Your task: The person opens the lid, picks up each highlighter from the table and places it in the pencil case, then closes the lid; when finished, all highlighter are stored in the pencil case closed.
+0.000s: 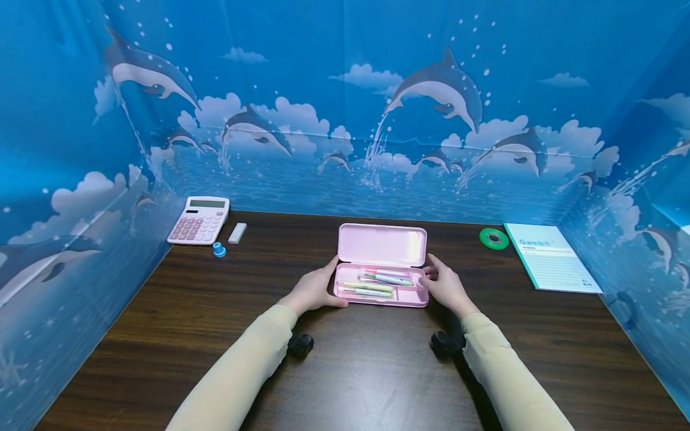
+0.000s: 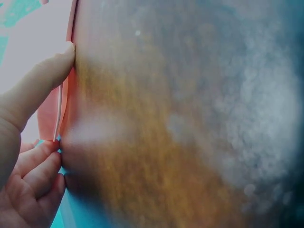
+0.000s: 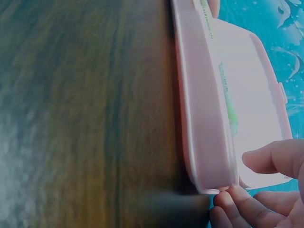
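Note:
A pink pencil case (image 1: 377, 244) lies on the table with its lid tipped back. Several light-coloured pens (image 1: 369, 287) rest in its lower half, in two groups. My left hand (image 1: 314, 289) holds the case's left end, its thumb along the front edge and its fingers at the side. At the right end my right hand (image 1: 448, 290) holds the case, fingers against the outside. In the right wrist view that thumb (image 3: 270, 158) lies over the end of the case (image 3: 204, 109). The left wrist view shows the left thumb (image 2: 47, 71) touching the pink edge.
A pink-and-white calculator (image 1: 200, 221), a white eraser (image 1: 237, 233) and a small blue object (image 1: 218, 249) sit at the back left. Toward the back right are a green tape roll (image 1: 493, 238) and a notepad (image 1: 555, 257). Dolphin-print curtains border the dark wooden table (image 1: 372, 371).

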The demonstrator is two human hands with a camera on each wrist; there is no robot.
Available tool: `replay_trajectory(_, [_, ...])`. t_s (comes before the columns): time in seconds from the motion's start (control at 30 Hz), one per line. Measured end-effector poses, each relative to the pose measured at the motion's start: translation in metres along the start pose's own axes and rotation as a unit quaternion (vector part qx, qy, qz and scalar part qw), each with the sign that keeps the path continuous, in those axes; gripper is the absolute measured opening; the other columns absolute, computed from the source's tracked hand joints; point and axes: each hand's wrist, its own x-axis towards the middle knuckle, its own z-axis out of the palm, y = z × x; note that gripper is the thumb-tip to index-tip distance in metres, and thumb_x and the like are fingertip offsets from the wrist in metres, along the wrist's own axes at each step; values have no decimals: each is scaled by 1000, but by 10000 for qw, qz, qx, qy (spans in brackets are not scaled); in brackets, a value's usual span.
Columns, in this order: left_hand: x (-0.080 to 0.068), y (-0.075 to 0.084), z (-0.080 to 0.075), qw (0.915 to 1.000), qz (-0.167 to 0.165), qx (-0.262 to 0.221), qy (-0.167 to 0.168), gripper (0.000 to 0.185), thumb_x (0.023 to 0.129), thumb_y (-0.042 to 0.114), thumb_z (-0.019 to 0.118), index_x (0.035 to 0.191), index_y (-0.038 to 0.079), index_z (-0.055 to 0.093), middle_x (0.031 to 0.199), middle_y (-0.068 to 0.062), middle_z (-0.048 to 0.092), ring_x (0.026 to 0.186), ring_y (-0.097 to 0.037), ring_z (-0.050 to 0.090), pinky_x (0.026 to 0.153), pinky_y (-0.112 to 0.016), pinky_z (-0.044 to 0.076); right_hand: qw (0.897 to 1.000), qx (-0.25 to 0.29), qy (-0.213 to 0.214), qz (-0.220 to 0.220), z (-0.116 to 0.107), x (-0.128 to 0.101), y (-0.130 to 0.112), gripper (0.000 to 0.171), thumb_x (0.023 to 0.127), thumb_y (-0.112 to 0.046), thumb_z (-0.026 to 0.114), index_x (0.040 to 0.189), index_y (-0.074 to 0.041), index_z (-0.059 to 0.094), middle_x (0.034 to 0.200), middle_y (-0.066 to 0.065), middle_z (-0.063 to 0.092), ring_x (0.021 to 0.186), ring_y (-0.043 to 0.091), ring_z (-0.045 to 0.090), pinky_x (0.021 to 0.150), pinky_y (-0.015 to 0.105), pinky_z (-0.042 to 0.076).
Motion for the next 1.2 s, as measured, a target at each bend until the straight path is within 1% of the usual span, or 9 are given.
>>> replay_trajectory(0.1, [-1, 0, -1, 10000, -19, 2, -16, 116, 69, 47, 82, 153, 9, 11, 146, -16, 41, 129, -30, 45, 105, -43, 38, 9999, 48, -118, 19, 0, 1, 0, 67, 91, -14, 60, 147, 2, 27, 119, 21, 55, 106, 33, 55, 92, 45, 49])
replay_trajectory(0.27, [-2, 2, -2, 10000, -55, -32, -32, 116, 69, 46, 82, 154, 10, 12, 147, -15, 40, 130, -30, 44, 105, -43, 37, 9999, 113, -88, -25, 1, 1, 1, 64, 91, -13, 61, 145, 2, 30, 117, 21, 55, 105, 33, 55, 92, 46, 48])
replay_trajectory(0.5, [-1, 1, 0, 10000, -79, -58, -8, 116, 69, 47, 82, 153, 9, 12, 147, -16, 40, 130, -31, 44, 105, -43, 37, 9996, 275, -70, 64, 2, -2, 2, 64, 90, -12, 62, 144, 0, 29, 121, 23, 54, 107, 33, 54, 94, 46, 47])
replay_trajectory(0.7, [0, 1, 0, 9999, -120, -63, 10, 117, 68, 47, 83, 153, 9, 12, 147, -16, 40, 130, -31, 44, 105, -43, 38, 9988, 485, -64, 23, 2, -3, 2, 64, 90, -12, 62, 143, 0, 28, 123, 24, 53, 107, 34, 54, 92, 45, 49])
replay_trajectory(0.93, [1, 0, 0, 9999, -142, -77, -20, 117, 68, 47, 83, 153, 9, 12, 148, -15, 39, 131, -30, 43, 106, -43, 37, 9984, 558, -89, 25, 1, -4, 1, 64, 91, -18, 62, 143, -1, 28, 124, 23, 54, 109, 33, 53, 94, 46, 47])
replay_trajectory(1.1, [1, 0, 0, 9999, -117, -126, 15, 114, 68, 47, 83, 153, 10, 15, 145, -15, 43, 129, -30, 45, 104, -44, 38, 9979, 648, -83, 42, 0, -7, 0, 64, 91, -23, 62, 142, -1, 28, 125, 24, 54, 112, 35, 53, 96, 48, 45])
replay_trajectory(1.2, [2, 0, 1, 9998, -140, -114, 27, 113, 68, 47, 83, 153, 11, 17, 144, -15, 44, 128, -30, 46, 104, -44, 39, 9979, 622, -154, -8, -1, -8, 0, 65, 92, -26, 61, 142, -1, 27, 127, 25, 53, 113, 36, 53, 96, 49, 45])
